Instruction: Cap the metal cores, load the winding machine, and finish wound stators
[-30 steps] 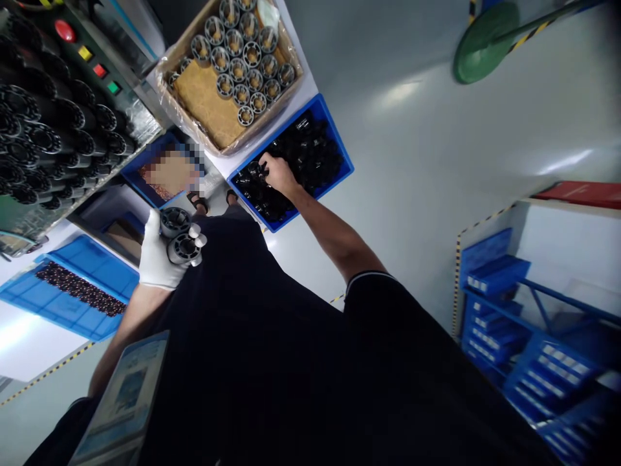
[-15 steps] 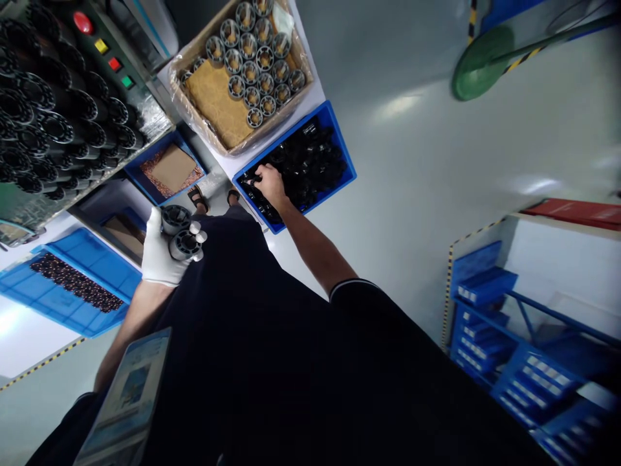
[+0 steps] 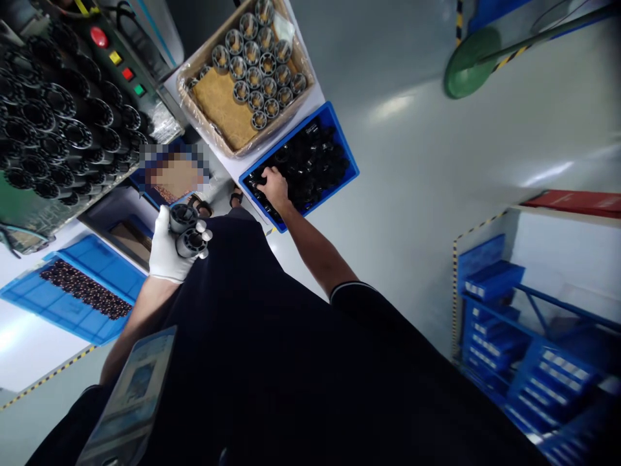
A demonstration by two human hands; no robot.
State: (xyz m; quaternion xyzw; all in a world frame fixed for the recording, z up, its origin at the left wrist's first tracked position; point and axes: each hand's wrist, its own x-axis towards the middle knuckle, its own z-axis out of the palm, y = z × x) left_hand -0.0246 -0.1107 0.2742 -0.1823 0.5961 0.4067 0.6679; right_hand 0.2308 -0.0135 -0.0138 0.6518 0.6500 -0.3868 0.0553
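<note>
My left hand (image 3: 169,249), in a white glove, is wrapped round two dark slotted cylinders, one (image 3: 183,218) above the other (image 3: 191,243). Bare and reaching down, my right hand (image 3: 274,188) is over the near left part of a blue bin (image 3: 343,134) full of small black parts (image 3: 310,162). Its fingers are bent at the black parts; whether they hold one is too dark and small to tell. Beyond the bin stands a plastic-lined carton (image 3: 194,123) with grey slotted rings (image 3: 268,63) standing on brown paper.
Many dark cylinders (image 3: 53,145) are stacked on a machine bed at the upper left, beside a panel of coloured buttons (image 3: 127,74). Blue trays (image 3: 72,310) with small copper-dark pieces lie at the left. A green round stand base (image 3: 473,63) and blue shelving (image 3: 524,349) stand on the right.
The whole view has shifted slightly, with the machine and carton now a little further right. My left hand still holds both cylinders; my right hand remains at the bin, its fingers slightly more bent.
</note>
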